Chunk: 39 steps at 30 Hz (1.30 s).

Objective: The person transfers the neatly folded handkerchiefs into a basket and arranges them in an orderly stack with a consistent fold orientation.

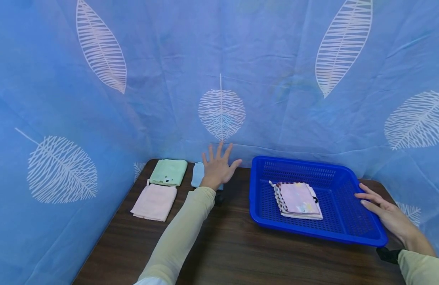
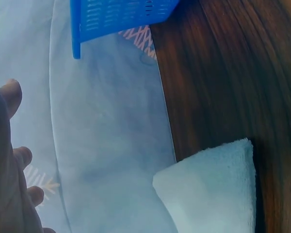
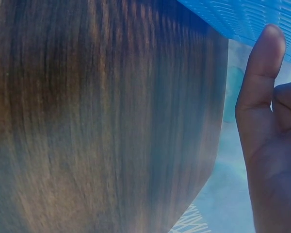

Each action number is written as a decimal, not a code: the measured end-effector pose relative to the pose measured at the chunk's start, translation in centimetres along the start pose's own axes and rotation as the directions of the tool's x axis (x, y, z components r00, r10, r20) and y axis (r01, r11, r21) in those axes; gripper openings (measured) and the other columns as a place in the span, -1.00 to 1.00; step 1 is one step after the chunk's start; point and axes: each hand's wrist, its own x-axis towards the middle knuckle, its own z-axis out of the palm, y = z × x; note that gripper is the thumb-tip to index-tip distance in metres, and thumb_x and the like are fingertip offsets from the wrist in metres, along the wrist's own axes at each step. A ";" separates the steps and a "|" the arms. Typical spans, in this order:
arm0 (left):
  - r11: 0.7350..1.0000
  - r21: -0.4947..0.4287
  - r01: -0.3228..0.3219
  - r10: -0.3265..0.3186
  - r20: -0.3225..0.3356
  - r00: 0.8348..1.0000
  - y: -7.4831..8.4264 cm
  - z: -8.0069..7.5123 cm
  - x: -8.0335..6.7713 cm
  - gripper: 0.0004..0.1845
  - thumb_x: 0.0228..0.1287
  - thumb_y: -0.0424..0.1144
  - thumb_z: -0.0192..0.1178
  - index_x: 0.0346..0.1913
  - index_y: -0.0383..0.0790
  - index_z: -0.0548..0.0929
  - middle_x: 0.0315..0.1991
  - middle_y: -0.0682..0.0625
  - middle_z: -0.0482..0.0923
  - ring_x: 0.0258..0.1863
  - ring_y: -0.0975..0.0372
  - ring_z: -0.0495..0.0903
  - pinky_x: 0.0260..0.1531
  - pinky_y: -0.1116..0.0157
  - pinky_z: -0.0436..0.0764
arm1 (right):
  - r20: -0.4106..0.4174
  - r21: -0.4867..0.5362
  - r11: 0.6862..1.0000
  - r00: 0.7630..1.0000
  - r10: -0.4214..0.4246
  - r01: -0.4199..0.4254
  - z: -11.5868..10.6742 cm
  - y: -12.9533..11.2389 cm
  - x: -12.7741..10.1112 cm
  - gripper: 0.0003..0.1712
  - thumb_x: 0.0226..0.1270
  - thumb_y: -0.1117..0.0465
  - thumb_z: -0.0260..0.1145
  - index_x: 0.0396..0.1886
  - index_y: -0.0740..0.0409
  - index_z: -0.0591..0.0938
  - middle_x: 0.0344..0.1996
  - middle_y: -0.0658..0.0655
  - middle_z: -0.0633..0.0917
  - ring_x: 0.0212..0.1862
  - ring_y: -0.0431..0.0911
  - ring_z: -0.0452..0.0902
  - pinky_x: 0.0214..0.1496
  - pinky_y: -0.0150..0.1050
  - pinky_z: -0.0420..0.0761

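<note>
Staged recording booth: leaf-print blue backdrop [image 1: 219, 79] hung round a small wood table [image 1: 233, 249].
</note>
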 end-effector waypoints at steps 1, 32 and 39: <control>1.000 0.001 0.008 -0.008 -0.004 1.000 -0.2 0.0 0.0 -0.21 0.48 0.46 -0.29 0.65 0.34 -0.14 0.71 0.05 -0.34 0.67 -0.18 -0.39 0.54 -0.34 -0.32 | -0.001 -0.001 1.000 1.000 0.001 -0.001 0.0 0.0 0.0 -0.41 0.71 -0.02 -0.08 0.58 0.07 0.28 0.45 -0.66 -0.05 0.16 -0.87 -0.10 -0.12 -0.71 0.32; 0.975 -0.092 0.204 -0.206 -0.005 0.979 -4.1 1.2 0.5 -0.19 0.51 0.37 -0.16 0.66 0.21 -0.10 0.70 -0.04 -0.27 0.66 -0.23 -0.30 0.52 -0.36 -0.09 | -0.020 -0.032 0.999 1.000 0.011 -0.012 0.1 0.0 -0.2 -0.39 0.70 -0.06 -0.07 0.59 0.05 0.27 0.47 -0.66 -0.08 0.18 -0.85 -0.15 -0.13 -0.69 0.32; 0.968 -0.076 0.238 -0.239 0.004 0.971 -4.7 2.1 0.3 -0.16 0.47 0.45 -0.26 0.66 0.20 -0.10 0.70 -0.07 -0.24 0.65 -0.25 -0.24 0.51 -0.34 -0.01 | -0.021 -0.039 0.999 1.000 -0.002 0.001 0.2 0.0 -0.2 -0.41 0.70 -0.03 -0.07 0.58 0.07 0.29 0.47 -0.66 -0.07 0.15 -0.87 -0.09 -0.12 -0.70 0.35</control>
